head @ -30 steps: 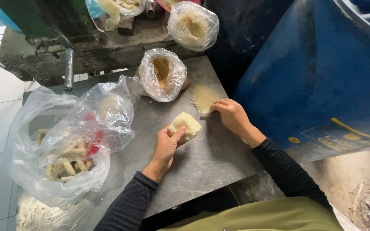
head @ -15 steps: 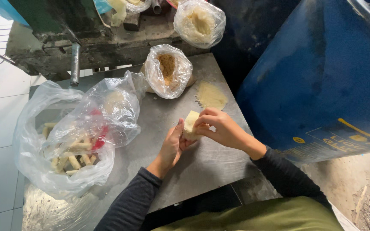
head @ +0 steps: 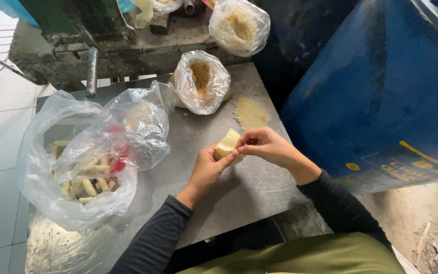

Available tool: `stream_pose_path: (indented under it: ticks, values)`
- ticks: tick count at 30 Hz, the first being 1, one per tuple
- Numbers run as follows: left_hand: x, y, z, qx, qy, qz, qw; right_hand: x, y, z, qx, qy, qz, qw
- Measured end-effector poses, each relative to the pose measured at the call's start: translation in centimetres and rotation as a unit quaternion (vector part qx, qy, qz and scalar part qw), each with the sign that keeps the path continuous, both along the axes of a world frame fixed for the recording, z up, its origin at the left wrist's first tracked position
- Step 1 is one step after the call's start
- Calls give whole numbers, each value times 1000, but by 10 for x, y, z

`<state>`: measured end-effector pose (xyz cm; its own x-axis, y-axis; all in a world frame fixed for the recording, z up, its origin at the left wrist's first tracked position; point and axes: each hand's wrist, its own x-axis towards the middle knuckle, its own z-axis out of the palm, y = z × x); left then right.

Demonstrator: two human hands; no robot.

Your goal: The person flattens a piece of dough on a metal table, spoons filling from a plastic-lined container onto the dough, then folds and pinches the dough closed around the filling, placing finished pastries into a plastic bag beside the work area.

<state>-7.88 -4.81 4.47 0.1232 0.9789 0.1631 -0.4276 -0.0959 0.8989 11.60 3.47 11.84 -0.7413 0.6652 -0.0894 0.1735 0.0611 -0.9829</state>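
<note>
both hands, left hand (head: 206,167) and right hand (head: 263,146), pinch a pale dough piece (head: 227,143) near a crumb-filled bag (head: 201,81).

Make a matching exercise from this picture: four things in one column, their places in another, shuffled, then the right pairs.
Things:
1. pale wrapper
2. big clear bag of rolls
3. small bag of brown filling
4. blue drum

Places:
A. far middle of the metal table
B. right of the table
C. between the left hand and right hand
D. left side of the table

Pairs: 1-C, 2-D, 3-A, 4-B
</note>
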Motion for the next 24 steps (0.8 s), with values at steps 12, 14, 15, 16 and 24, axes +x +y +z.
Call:
stream_pose_path:
  ticks: [12, 14, 15, 16, 24]
  values:
    - [2, 6, -16, -5, 60, 69, 996, -12, -19, -32, 227, -57, -108, 966]
    - [3, 7, -21, -11, 110, 81, 991, -9, -19, -37, 231, -76, -104, 964]
    - [4, 8, -23, -30, 95, 65, 993, -6, -14, -39, 148, -57, -96, 983]
    - [5, 8, -25, -50, 81, 49, 994, -1, -5, -39, 63, -38, -88, 993]
    - [-3, 15, -29, -126, -43, 72, 988, 33, 72, -23, 215, 62, -266, 938]
